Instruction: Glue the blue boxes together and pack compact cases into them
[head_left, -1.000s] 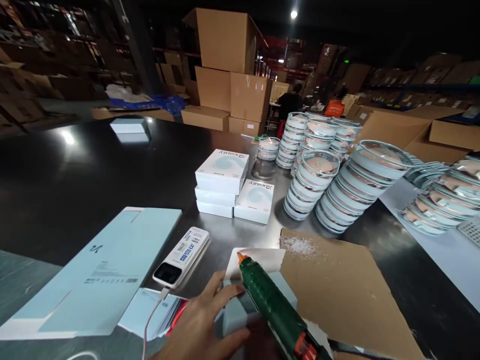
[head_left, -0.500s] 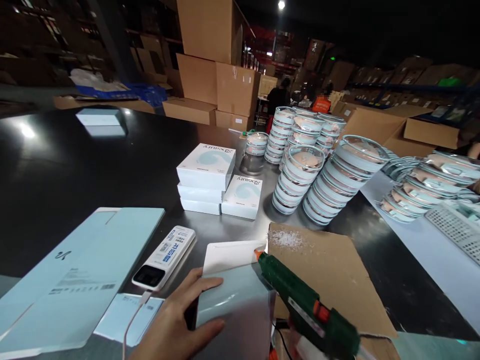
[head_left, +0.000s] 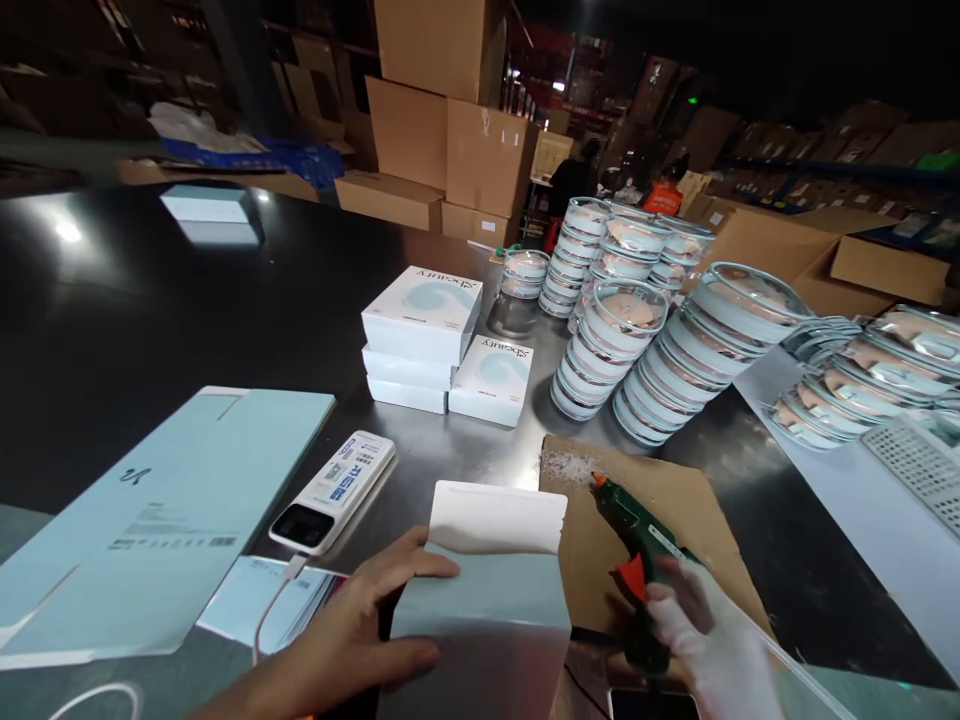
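Observation:
My left hand (head_left: 367, 620) grips the left side of a light blue box (head_left: 480, 600), fingers on top and thumb on the near face. The box's white flap (head_left: 497, 517) stands raised at its far end. A green hot glue gun (head_left: 637, 525) with an orange nozzle and trigger lies over a brown cardboard sheet (head_left: 712, 540), its nozzle by white crumbs. Just right of the gun's handle is my right hand (head_left: 712, 630), in a white glove and slightly blurred, its fingers spread apart and close against the gun.
White printed boxes (head_left: 420, 310) are stacked ahead, beside tall stacks of round clear-lidded containers (head_left: 660, 370). To the left lie a white power bank (head_left: 334, 490) with a cable and flat light blue cartons (head_left: 172, 510). Brown cartons (head_left: 487, 150) and people are beyond the table.
The glue gun has moved right, away from the box flap and over the cardboard sheet. My right hand has loosened around it. My left hand stays on the box.

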